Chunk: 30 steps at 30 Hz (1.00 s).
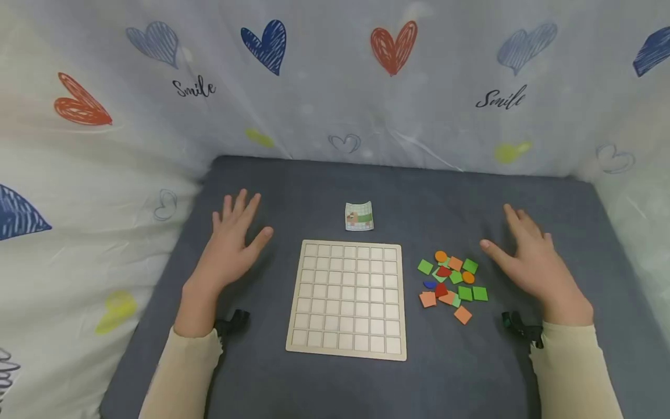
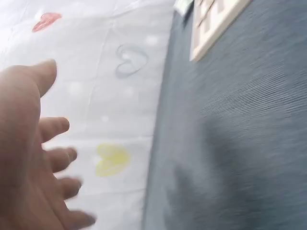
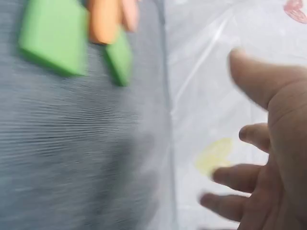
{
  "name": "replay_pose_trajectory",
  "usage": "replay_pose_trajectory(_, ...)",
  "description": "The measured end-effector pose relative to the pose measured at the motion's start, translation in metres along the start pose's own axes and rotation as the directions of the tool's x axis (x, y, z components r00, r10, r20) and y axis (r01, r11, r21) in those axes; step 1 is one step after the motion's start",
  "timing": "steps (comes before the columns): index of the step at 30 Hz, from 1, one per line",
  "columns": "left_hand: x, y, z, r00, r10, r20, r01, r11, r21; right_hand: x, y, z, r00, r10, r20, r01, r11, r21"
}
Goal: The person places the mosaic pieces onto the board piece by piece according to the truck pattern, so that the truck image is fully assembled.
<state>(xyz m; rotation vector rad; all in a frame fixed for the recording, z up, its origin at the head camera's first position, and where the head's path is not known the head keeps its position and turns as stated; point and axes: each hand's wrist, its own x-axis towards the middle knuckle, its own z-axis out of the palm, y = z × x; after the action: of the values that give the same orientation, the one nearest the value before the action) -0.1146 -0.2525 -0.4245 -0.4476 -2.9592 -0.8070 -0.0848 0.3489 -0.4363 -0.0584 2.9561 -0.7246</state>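
Right of the gridded board [image 1: 346,299], the coloured pieces [image 1: 456,277] look light and stiff, best pinched by their edges; left hand [image 1: 227,250] and right hand [image 1: 535,265] hold fingers apart.

"Smile" lettering [image 1: 194,88], left | second "Smile" [image 1: 501,97], right | both on white sheet [image 1: 314,99] | edge script [image 1: 6,368] cut off

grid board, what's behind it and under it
Behind the grid board, apart from its far edge, a small picture card lies on the dark table. Directly under the board, everything is covered; no view shows what is there.
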Motion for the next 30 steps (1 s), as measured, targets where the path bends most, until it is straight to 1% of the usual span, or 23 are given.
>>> replay_pose_trajectory(2,-0.004,0.005,0.009,1.000,0.006,-0.005,-0.006,0.997,-0.083,-0.009,0.002,0.007,1.000,0.014,0.010,-0.015,0.999,0.039)
replay_pose_trajectory(4,-0.009,0.010,0.019,1.000,0.002,-0.012,-0.004,0.986,-0.168,-0.017,0.002,0.015,1.000,0.013,-0.003,-0.012,0.998,0.067)
replay_pose_trajectory(7,-0.017,0.017,0.037,1.000,-0.010,-0.014,0.006,0.961,-0.278,-0.025,0.001,0.026,0.998,-0.025,-0.058,0.031,0.993,0.112)
replay_pose_trajectory(9,-0.021,0.018,0.049,1.000,-0.007,-0.011,0.003,0.946,-0.324,-0.027,0.001,0.031,0.995,-0.059,-0.084,0.070,0.988,0.137)
replay_pose_trajectory(12,-0.026,0.015,0.066,1.000,0.015,-0.028,-0.023,0.940,-0.340,-0.028,0.002,0.040,0.989,-0.101,-0.106,0.118,0.979,0.164)
replay_pose_trajectory(15,-0.029,0.009,0.077,0.998,0.042,-0.056,-0.059,0.933,-0.355,-0.029,0.006,0.048,0.982,-0.150,-0.113,0.167,0.971,0.169)
replay_pose_trajectory(18,-0.032,0.002,0.081,0.996,0.077,-0.053,-0.091,0.935,-0.342,-0.030,0.007,0.056,0.977,-0.184,-0.106,0.199,0.968,0.155)
replay_pose_trajectory(21,-0.034,-0.003,0.084,0.991,0.137,-0.016,-0.135,0.945,-0.298,-0.031,0.009,0.061,0.975,-0.202,-0.089,0.213,0.967,0.140)
replay_pose_trajectory(23,-0.034,-0.006,0.086,0.982,0.190,0.008,-0.181,0.946,-0.270,-0.031,0.010,0.062,0.975,-0.207,-0.085,0.217,0.966,0.141)
replay_pose_trajectory(26,-0.031,-0.006,0.087,0.966,0.258,0.029,-0.242,0.936,-0.256,-0.030,0.011,0.062,0.971,-0.218,-0.097,0.230,0.964,0.133)
replay_pose_trajectory(28,-0.030,-0.007,0.088,0.957,0.288,0.033,-0.271,0.929,-0.251,-0.029,0.011,0.061,0.968,-0.228,-0.105,0.241,0.962,0.126)
replay_pose_trajectory(30,-0.029,-0.007,0.087,0.955,0.296,0.038,-0.277,0.927,-0.253,-0.027,0.010,0.061,0.965,-0.239,-0.110,0.251,0.960,0.121)
